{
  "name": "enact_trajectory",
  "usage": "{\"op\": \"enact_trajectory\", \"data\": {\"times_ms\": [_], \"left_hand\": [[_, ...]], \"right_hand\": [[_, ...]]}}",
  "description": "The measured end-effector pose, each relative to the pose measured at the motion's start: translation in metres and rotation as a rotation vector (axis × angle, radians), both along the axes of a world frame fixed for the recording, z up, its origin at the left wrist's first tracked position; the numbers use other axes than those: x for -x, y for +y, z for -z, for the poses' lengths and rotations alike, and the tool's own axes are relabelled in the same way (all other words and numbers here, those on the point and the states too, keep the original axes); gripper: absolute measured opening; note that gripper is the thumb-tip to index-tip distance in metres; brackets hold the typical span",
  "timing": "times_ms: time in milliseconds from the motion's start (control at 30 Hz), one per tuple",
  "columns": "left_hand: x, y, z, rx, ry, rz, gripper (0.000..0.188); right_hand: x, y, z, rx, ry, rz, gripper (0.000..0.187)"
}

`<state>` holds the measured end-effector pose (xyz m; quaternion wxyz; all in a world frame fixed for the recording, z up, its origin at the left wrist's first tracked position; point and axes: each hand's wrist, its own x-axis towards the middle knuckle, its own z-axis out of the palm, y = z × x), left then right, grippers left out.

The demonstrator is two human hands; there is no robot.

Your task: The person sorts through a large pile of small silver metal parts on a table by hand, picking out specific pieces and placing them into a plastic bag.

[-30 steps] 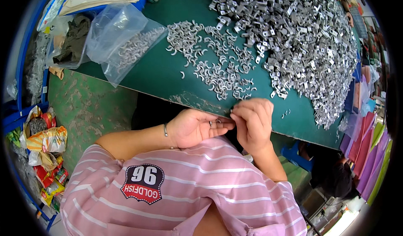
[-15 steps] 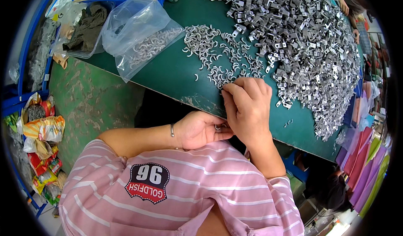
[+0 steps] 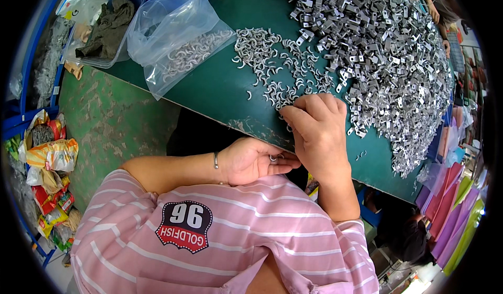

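My right hand is over the near edge of the table, its thumb and fingers pinched together beside a loose spread of small curved silver metal pieces. What the pinch holds, if anything, is hidden. Just below the table edge rests my left hand, palm up, with its fingers stretched to the right under the right hand. A silver ring-like thing shows at its fingers; whether it is a worn ring or a loose piece I cannot tell. To the left, a clear plastic bag holds more curved pieces.
A large heap of bent metal brackets with holes covers the right of the green table. A clear tub with a dark cloth stands at the far left. Bags of colourful packets are beside the floor. Another person's arm shows at the far right.
My right hand has shifted slightly to the right, its fingers still pinched. The left hand has barely moved, and the whole view has shifted a little.
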<state>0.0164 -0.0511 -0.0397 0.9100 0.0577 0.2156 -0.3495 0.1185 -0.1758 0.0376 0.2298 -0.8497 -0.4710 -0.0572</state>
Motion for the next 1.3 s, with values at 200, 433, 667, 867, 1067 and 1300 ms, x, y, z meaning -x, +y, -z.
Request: {"op": "enact_trajectory", "data": {"times_ms": [200, 433, 667, 867, 1067, 1300], "left_hand": [[0.001, 0.0, 0.003, 0.04, -0.009, -0.019, 0.027], [0.001, -0.001, 0.005, 0.027, -0.009, -0.014, 0.025], [0.0, 0.001, 0.0, -0.003, -0.028, 0.0, 0.027], [-0.001, 0.002, 0.0, -0.023, -0.019, 0.011, 0.026], [-0.002, 0.002, -0.001, -0.005, 0.003, 0.008, 0.026], [-0.003, 0.002, -0.001, -0.001, -0.004, 0.019, 0.028]], "right_hand": [[-0.001, 0.001, -0.009, 0.111, -0.088, -0.098, 0.021], [-0.005, -0.006, -0.01, 0.105, -0.113, -0.176, 0.022], [-0.016, -0.019, 0.001, -0.021, -0.011, -0.132, 0.019], [-0.018, -0.013, 0.0, -0.007, -0.035, -0.263, 0.02], [-0.013, -0.007, -0.016, 0.165, -0.034, -0.291, 0.024], [-0.013, -0.019, -0.003, -0.035, 0.038, -0.18, 0.02]]}}
